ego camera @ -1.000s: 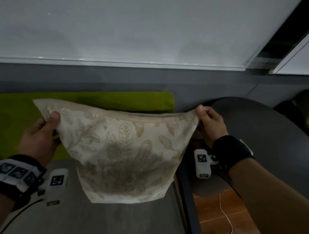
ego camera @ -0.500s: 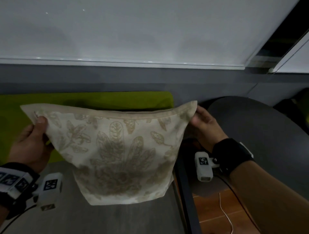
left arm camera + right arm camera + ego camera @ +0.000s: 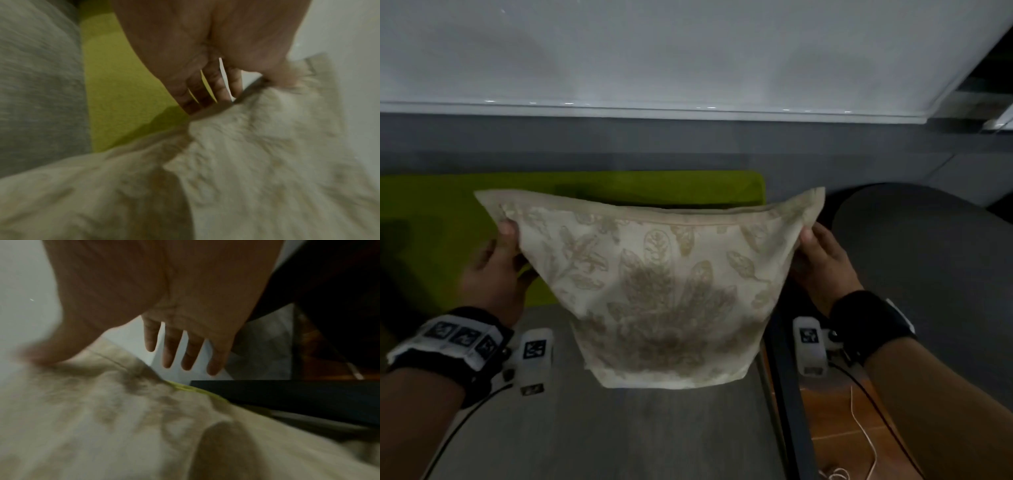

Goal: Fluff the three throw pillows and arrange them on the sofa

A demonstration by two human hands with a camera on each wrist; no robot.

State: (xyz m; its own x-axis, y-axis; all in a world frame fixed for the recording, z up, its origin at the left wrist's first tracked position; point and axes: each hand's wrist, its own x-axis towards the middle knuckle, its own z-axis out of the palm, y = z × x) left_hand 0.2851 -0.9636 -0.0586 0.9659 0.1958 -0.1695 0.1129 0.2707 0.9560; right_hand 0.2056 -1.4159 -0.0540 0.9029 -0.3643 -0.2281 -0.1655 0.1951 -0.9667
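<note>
A cream throw pillow (image 3: 664,291) with a tan leaf print hangs in the air over the grey sofa seat (image 3: 619,428), in front of the green back cushion (image 3: 431,222). My left hand (image 3: 506,246) pinches its top left corner, thumb on the front and fingers curled behind, as the left wrist view shows (image 3: 205,48). My right hand (image 3: 813,253) holds the top right corner with the thumb in front; in the right wrist view (image 3: 164,296) its fingers lie straight behind the pillow (image 3: 102,418). No other pillow is in view.
A round black table (image 3: 928,246) stands close to the sofa's right end. The sofa's dark side frame (image 3: 787,394) runs along the seat edge, with wooden floor and a white cable (image 3: 859,421) beside it. A grey and white wall rises behind the sofa.
The pillow swung left with both hands, then came back right and slightly up. Both hands kept their hold on the top corners.
</note>
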